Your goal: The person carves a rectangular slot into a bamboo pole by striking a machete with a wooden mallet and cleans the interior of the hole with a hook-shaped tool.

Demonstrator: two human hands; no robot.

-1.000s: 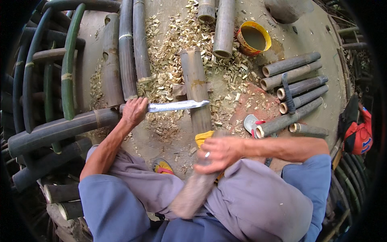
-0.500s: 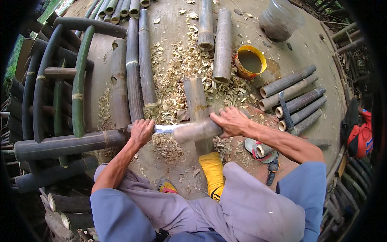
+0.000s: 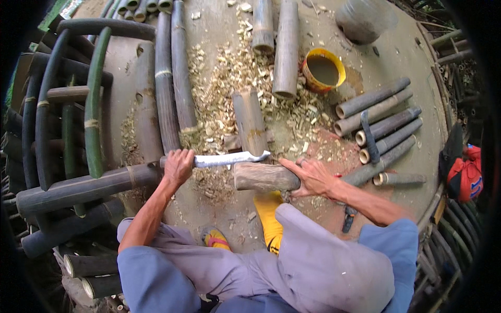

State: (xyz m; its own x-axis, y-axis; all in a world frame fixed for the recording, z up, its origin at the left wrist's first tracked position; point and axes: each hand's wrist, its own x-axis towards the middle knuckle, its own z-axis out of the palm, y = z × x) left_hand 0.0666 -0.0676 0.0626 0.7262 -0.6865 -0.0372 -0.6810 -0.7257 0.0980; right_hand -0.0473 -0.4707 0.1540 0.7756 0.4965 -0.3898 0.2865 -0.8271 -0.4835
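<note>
My left hand [image 3: 178, 164] is closed round the handle of a hooked-tip billhook [image 3: 224, 159], its blade pointing right. The blade lies across a thick bamboo section [image 3: 249, 117] in front of me; whether it touches the bamboo I cannot tell. My right hand [image 3: 310, 176] grips one end of a worn wooden mallet block [image 3: 263, 177]. The block sits just on my side of the blade's tip and hides the near part of the bamboo. Beside it, my foot in a yellow sock [image 3: 269, 216] shows below the block.
Pale wood chips [image 3: 219, 104] cover the ground ahead. A yellow bucket of murky liquid [image 3: 323, 70] stands beyond, near a clouded plastic container [image 3: 360, 21]. Cut bamboo tubes [image 3: 389, 128] lie right, with a dark curved tool [image 3: 369, 136] across them. A bamboo frame [image 3: 94, 104] stands left.
The mallet block, blurred over the blade before, is now clear and nearer me, off the blade. More of the blade and its hooked tip shows. The whole view has shifted slightly.
</note>
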